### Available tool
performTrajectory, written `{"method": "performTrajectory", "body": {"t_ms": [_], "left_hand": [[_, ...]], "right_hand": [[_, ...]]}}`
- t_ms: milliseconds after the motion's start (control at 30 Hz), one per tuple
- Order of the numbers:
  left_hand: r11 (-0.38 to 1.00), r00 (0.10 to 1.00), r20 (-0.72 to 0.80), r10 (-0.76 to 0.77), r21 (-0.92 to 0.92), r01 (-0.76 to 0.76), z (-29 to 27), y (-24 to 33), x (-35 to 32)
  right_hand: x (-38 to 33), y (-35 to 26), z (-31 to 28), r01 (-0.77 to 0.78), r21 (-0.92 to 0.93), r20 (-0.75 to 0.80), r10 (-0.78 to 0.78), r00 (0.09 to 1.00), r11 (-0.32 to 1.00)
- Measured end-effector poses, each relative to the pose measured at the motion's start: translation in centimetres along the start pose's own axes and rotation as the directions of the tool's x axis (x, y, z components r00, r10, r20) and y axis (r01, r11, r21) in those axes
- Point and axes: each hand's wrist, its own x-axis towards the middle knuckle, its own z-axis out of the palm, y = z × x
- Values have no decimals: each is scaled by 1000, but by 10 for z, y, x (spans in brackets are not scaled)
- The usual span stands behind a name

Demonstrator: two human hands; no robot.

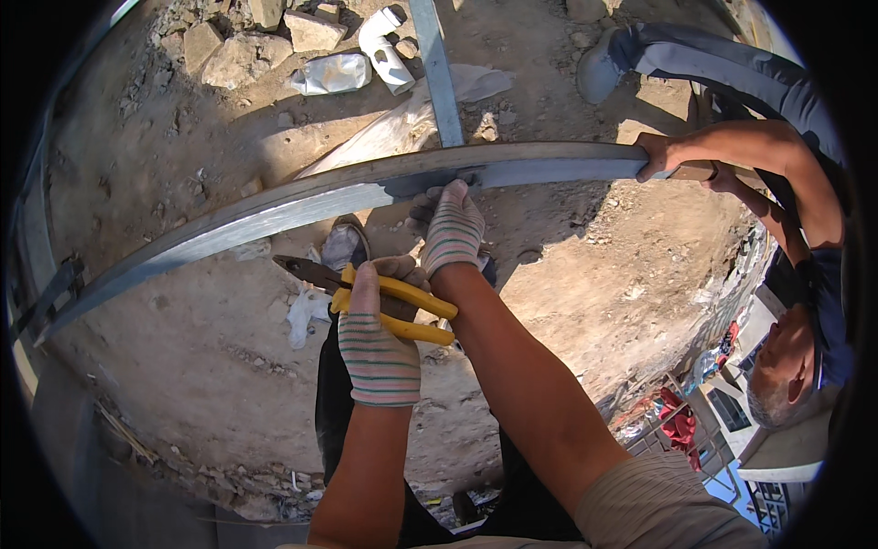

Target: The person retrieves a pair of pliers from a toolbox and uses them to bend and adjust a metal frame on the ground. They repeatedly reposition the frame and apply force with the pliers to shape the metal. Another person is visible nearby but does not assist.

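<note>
My left hand (377, 339), in a striped knit work glove, is closed around combination pliers (402, 328) with yellow handles. Their dark jaws point to the left, below the beam. A long grey metal beam (302, 206) crosses the view in front of me. My right hand (455, 227), gloved the same way, is at the beam's near edge with its fingers curled and thumb up. A small dark spot shows on the beam by the thumb; what the fingers pinch, if anything, I cannot make out.
At the right a co-worker's hand (655, 156) grips the beam's end. A metal bar (437, 78) meets the beam from the far side. Stones (242, 59), a white pipe elbow (384, 50) and a crumpled container (334, 73) lie on the dirt ground (201, 339).
</note>
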Motion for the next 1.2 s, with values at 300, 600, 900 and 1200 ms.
{"method": "performTrajectory", "body": {"t_ms": [300, 600, 900, 1200], "left_hand": [[999, 999, -36, 30, -37, -31, -8, 5, 10], [925, 972, -228, 54, -354, -135, -60, 1, 97], [748, 986, -158, 54, -648, -144, -86, 4, 130], [616, 983, -62, 172, -772, -157, -102, 1, 173]], "right_hand": [[4, 1, -10, 141, -301, 12, -144, 989, 943], [10, 8, -9, 11, -39, 65, -8, 998, 999], [19, 1, -36, 148, -192, 217, -105, 971, 970], [49, -24, -35, 97, -581, 203, 29, 979, 808]]}}
